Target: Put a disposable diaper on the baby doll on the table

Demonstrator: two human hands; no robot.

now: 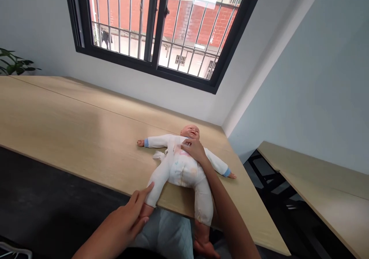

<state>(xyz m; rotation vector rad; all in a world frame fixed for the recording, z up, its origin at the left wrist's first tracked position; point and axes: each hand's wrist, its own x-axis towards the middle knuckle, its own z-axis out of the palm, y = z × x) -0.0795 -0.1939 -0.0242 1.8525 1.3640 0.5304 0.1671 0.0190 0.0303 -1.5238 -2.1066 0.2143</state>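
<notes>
White baby suit [159, 178] covers both arms and both legs of a baby doll [183, 166], and a printed nappy [183, 170] shows at the middle of the body. As far as the view shows, the suit is already on the limbs, but it is not possible to tell if the front is fully closed over the nappy. A loose white strip [159, 156] lies just beside the doll's body.

The doll lies on its back on a wooden table [72, 117], and its legs go past the table edge. The person's right hand [193, 149] rests on the doll's chest, with the forearm coming up over one leg. Its fingers are a little curved, and it is hard to tell if they pinch the cloth. The left hand [123, 216] is low at the table edge, and its thumb and fingers close around the lower end of the other leg.

Beyond the doll is a barred window [155, 32]. Far to the left of the doll is a green plant [14, 61], and to the right of the doll is a second table [317, 170].
</notes>
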